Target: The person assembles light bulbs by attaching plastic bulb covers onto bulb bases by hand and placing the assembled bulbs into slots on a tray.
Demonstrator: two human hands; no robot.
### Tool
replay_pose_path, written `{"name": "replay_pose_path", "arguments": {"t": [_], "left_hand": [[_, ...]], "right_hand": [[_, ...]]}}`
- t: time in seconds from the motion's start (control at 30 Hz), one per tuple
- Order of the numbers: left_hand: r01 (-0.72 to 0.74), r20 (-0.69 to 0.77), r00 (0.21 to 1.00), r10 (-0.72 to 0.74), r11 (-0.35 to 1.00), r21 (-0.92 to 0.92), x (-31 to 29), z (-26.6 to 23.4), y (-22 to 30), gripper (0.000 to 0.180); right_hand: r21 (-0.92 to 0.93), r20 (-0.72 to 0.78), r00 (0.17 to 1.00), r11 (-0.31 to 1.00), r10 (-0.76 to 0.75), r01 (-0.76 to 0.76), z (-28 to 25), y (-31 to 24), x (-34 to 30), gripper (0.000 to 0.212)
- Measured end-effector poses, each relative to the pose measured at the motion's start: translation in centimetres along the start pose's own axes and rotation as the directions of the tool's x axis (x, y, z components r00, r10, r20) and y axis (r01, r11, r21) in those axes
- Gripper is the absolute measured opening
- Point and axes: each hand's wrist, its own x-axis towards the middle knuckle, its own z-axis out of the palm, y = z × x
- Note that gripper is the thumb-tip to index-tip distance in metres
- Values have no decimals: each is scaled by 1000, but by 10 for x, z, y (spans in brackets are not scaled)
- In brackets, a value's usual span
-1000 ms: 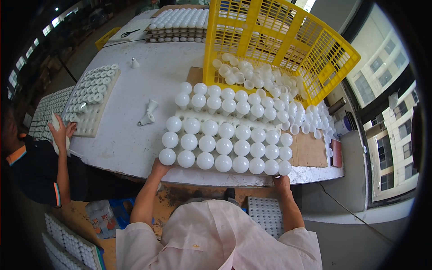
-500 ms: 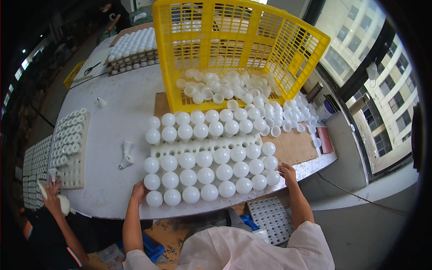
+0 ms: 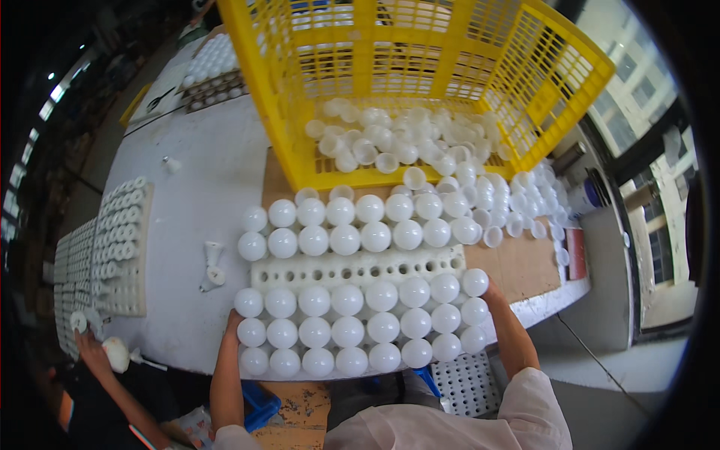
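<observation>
A white foam tray (image 3: 360,267) with holes lies before me, bearing rows of round white light bulbs (image 3: 346,298). One strip of holes is bare between the back rows and the front rows. At the tray's left end is my left hand (image 3: 235,322), and at its right end my right hand (image 3: 493,290). Both hands are closed at the ends, gripping the tray, with most of the fingers hidden by bulbs. The front row of bulbs is at the table's near edge.
Behind the tray, a yellow plastic crate (image 3: 360,64) lies on its side, spilling translucent white cups (image 3: 386,139) onto cardboard (image 3: 517,259). White bulb bases (image 3: 214,262) lie on the left of the table. A co-worker's hand (image 3: 91,351) works beside another foam tray (image 3: 135,281).
My view has shifted, so the crate and tray look larger. The tray's rows look more level, and my hands stay at its two ends. The co-worker's hand has moved lower in view.
</observation>
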Motion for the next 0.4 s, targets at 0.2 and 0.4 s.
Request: {"name": "replay_pose_path", "arguments": {"t": [0.2,0.4], "left_hand": [[-40,-40,998,43,996,78,-19,17,18,38],[-65,1,998,65,984,164,-11,41,30,40]], "right_hand": [[193,172,964,953,201,-233,-19,-3,18,32],[184,94,971,955,221,-235,32,-11,13,44]]}}
